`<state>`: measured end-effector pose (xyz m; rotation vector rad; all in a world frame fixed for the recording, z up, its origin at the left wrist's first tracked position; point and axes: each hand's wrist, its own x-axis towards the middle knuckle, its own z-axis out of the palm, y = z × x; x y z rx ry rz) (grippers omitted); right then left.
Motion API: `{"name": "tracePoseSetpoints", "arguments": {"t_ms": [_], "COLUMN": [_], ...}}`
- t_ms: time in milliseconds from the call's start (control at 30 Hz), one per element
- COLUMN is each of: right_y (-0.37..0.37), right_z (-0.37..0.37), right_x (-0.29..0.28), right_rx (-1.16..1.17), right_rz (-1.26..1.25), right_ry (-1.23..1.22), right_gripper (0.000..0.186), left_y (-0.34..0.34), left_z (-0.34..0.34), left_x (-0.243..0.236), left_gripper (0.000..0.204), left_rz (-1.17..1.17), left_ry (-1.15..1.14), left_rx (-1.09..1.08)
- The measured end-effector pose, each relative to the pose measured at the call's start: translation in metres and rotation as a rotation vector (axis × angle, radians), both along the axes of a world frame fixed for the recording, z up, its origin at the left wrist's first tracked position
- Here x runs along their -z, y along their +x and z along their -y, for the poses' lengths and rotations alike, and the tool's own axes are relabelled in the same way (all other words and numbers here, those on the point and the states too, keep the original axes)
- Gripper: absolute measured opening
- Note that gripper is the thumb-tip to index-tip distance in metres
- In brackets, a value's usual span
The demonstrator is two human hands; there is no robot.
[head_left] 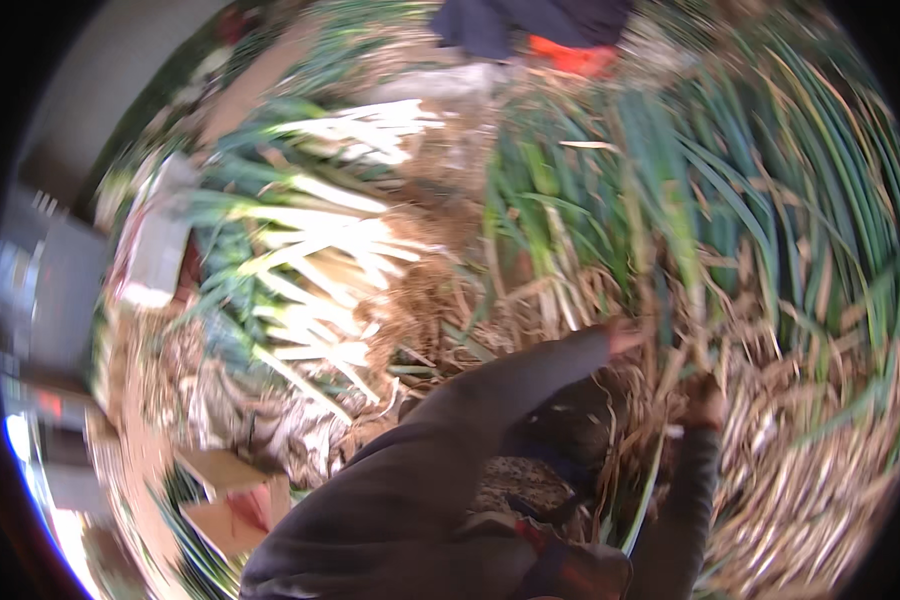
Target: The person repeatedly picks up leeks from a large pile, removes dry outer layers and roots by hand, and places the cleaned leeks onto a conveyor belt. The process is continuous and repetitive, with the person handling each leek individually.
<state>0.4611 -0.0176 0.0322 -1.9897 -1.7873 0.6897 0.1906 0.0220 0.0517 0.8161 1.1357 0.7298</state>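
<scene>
My left hand [623, 338] is closed at an upright leek stalk [650, 280] with dry, brown outer leaves, its fingers partly blurred. Lower and to the right, my right hand [705, 400] grips the base of a green leek [685, 230]. Around both hands lies a dense mass of untrimmed leeks [790, 200], green leaves pointing up and dry, straw-coloured bases [770, 470] toward me. To the left, cleaned leeks [315, 235] with white stems lie in piles, their brown roots [410, 300] toward the middle.
A pale box [155, 235] stands at the left, an open cardboard box [215, 515] at the lower left. Pale crumpled sacking [260, 400] lies below the white stems. Dark cloth [520, 22] and an orange-red item [570, 55] are at the top edge.
</scene>
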Motion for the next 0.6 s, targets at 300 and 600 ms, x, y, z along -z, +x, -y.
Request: {"name": "tracePoseSetpoints", "arguments": {"t_ms": [300,600], "right_y": [-0.005,-0.037], "right_z": [0.136,0.128], "right_x": [-0.038,-0.112], "right_rx": [0.052,0.001], "right_rz": [-0.419,-0.218], "right_ry": [0.126,0.067], "right_gripper": [0.044,0.047], "left_y": [0.027,0.034], "left_z": [0.002,-0.001], "left_x": [-0.015,-0.157], "left_gripper": [0.076,0.034], "left_rz": [0.211,0.826], "left_ry": [-0.003,0.304], "left_rx": [-0.037,-0.229]}}
